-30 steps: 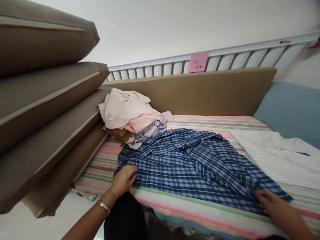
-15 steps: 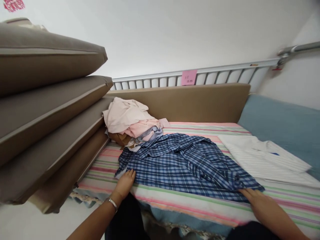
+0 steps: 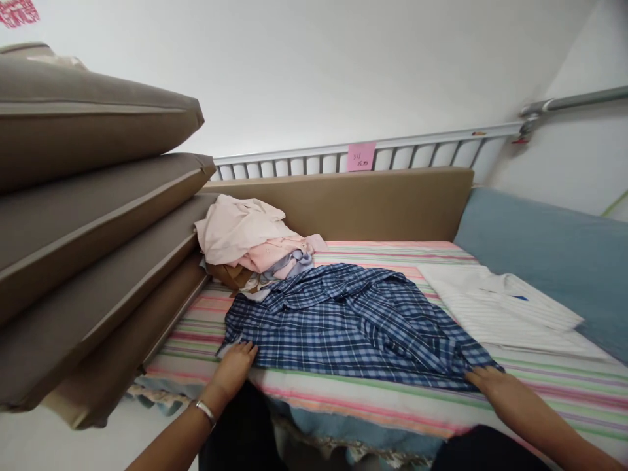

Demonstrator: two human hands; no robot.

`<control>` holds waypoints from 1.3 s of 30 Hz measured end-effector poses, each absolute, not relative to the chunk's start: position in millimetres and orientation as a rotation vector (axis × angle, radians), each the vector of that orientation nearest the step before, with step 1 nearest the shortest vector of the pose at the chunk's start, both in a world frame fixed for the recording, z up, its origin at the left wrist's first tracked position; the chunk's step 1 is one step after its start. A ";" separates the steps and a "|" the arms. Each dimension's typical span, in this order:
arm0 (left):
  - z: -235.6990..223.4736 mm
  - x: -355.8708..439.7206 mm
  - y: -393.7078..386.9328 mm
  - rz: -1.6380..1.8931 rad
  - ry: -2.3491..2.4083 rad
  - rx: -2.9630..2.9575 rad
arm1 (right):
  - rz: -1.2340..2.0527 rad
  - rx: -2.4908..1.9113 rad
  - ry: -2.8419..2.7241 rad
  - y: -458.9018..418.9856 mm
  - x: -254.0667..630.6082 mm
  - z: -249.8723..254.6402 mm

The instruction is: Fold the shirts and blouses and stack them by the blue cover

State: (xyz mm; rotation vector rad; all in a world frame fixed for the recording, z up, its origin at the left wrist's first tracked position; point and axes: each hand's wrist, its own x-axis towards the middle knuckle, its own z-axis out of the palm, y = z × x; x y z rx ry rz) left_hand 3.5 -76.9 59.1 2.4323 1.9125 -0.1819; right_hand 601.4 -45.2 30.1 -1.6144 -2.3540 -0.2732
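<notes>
Garment of thin blue-and-navy plaid cloth [image 3: 314, 340] lies lengthwise across the near part of a bed with a striped pink, green and white sheet [image 3: 392, 253], its near half fairly flat, its far and right parts rumpled. The left hand [image 3: 237, 366] rests at its near left corner, fingers bent and close together; the right hand [image 3: 487, 384] touches its near right corner, fingertips on the cloth. The two hands are well apart; I cannot tell whether either is pinching the fabric. To the right lies a white pinstriped shirt, folded [image 3: 515, 314]; far left, a crumpled pile of pale pink clothes [image 3: 245, 229] touches or nearly touches the plaid.

The step in hand looks like straightening the near edge. The next move seems to call for level, outward tension at both corners, then smoothing the rumpled far folds.
</notes>
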 end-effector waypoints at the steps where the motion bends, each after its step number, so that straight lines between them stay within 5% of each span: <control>1: 59.2 7.4 -77.9 -0.175 1.937 2.393 | -0.163 -1.634 -2.403 -44.7 602.0 29.6; 9: 54.3 61.8 -51.4 0.255 1.897 2.293 | -0.091 -1.646 -2.271 -29.6 534.4 52.2; 14: 19.3 50.0 -22.8 0.223 2.160 2.292 | -0.226 -1.819 -2.137 -10.4 515.2 28.5; 22: -13.1 23.8 -5.7 -0.030 2.216 2.361 | 0.043 -1.831 -1.963 -8.3 540.9 -0.1; 28: 26.3 54.3 23.7 0.126 2.398 2.388 | 0.232 -1.634 -1.703 -6.2 551.2 -0.8; 33: 61.5 169.5 77.3 0.371 1.902 2.714 | 0.303 -1.623 -1.623 -4.9 550.9 0.0; 39: 82.6 249.7 144.2 0.354 1.871 2.577 | 0.312 -1.581 -1.574 -6.5 549.7 4.3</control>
